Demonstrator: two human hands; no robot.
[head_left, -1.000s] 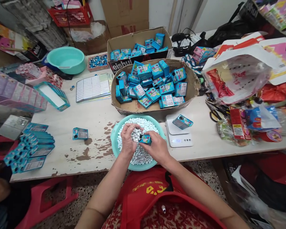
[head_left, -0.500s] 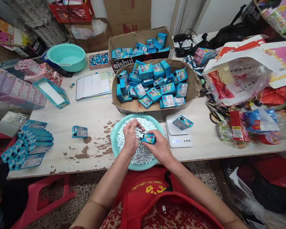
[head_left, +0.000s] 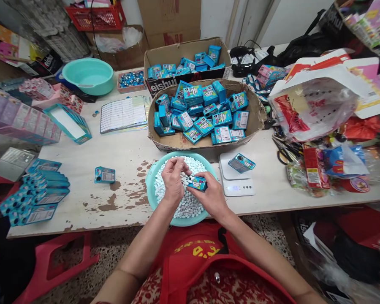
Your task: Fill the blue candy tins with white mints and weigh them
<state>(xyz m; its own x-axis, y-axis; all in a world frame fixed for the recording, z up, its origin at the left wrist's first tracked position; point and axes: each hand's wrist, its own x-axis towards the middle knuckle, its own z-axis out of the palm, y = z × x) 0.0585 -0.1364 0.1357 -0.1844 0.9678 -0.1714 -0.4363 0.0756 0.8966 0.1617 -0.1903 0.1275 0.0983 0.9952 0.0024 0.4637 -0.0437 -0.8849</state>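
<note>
My right hand (head_left: 211,192) grips a small blue candy box (head_left: 199,183) over a turquoise basin (head_left: 150,185). White candies (head_left: 190,207) fill much of that basin. Close against the box's left end, my left hand (head_left: 173,178) is cupped around several white candies (head_left: 185,179), its fingers curled. The candies lie at the box's end, whose opening is partly hidden. To the right, another blue candy box (head_left: 241,163) rests tilted on a white digital scale (head_left: 237,188).
A cardboard box (head_left: 205,143) holding many blue boxes stands behind the basin, with a second carton (head_left: 186,80) beyond. One blue box (head_left: 104,175) stands at left, near stacked blue boxes (head_left: 39,192). Scissors (head_left: 283,154) and packets (head_left: 316,166) crowd the right.
White candies at the box's end have shifted from my left fingers toward the opening. Both hands stay in nearly the same place; the whole view slid slightly.
</note>
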